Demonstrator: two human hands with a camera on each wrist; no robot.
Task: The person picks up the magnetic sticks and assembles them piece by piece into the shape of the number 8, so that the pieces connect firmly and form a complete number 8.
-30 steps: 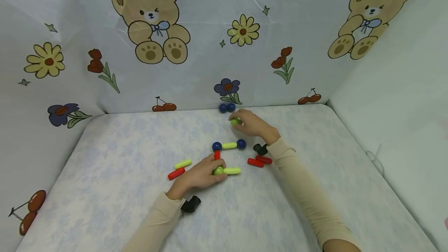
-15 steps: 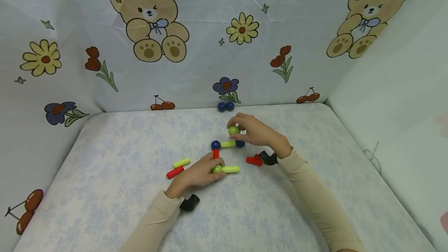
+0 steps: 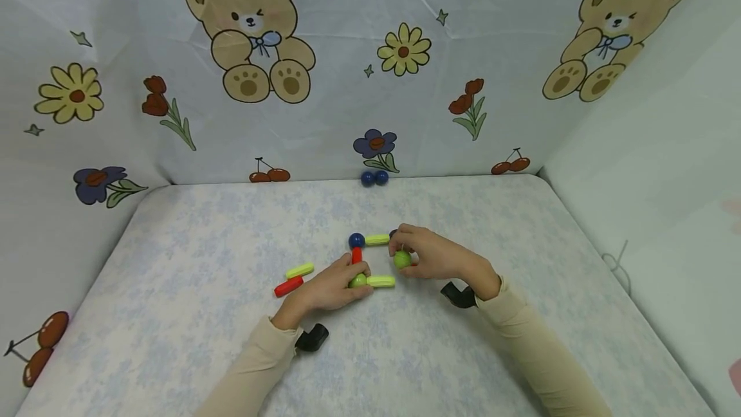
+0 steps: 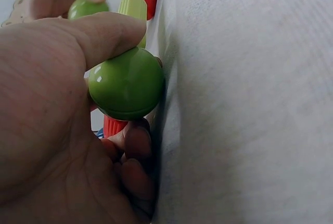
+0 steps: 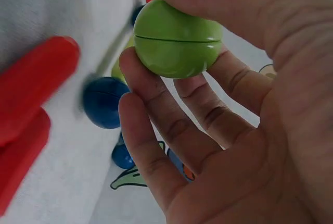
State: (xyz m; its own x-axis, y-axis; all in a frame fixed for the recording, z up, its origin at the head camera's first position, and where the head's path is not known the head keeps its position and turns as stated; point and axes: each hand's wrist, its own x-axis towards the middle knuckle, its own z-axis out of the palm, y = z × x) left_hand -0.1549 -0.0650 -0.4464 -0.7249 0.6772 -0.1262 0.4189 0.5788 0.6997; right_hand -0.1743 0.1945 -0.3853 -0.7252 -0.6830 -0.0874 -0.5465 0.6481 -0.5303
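My left hand [image 3: 331, 285] grips a green ball [image 4: 126, 84] low on the table, its thumb over the top. From that ball a yellow-green rod [image 3: 381, 281] extends right and a red rod [image 3: 356, 255] runs back to a blue ball [image 3: 356, 240]. Another yellow-green rod [image 3: 377, 239] reaches from the blue ball to a second blue ball [image 5: 105, 102], mostly covered by my right hand in the head view. Pinched in my right hand [image 3: 440, 255] is a second green ball [image 5: 178, 38], just behind the right end of the front rod.
Two loose blue balls [image 3: 374, 178] lie at the back edge. Left of my left hand are a yellow-green rod [image 3: 300, 270] and a red rod [image 3: 288, 286]. Two red rods [image 5: 32, 88] show beside my right hand in the right wrist view. Patterned cloth [image 3: 336, 114] stands behind.
My right hand has brought its green ball from near the back edge toward the front and slightly right, now covering the red rods in the head view. My left hand has stayed on its ball.
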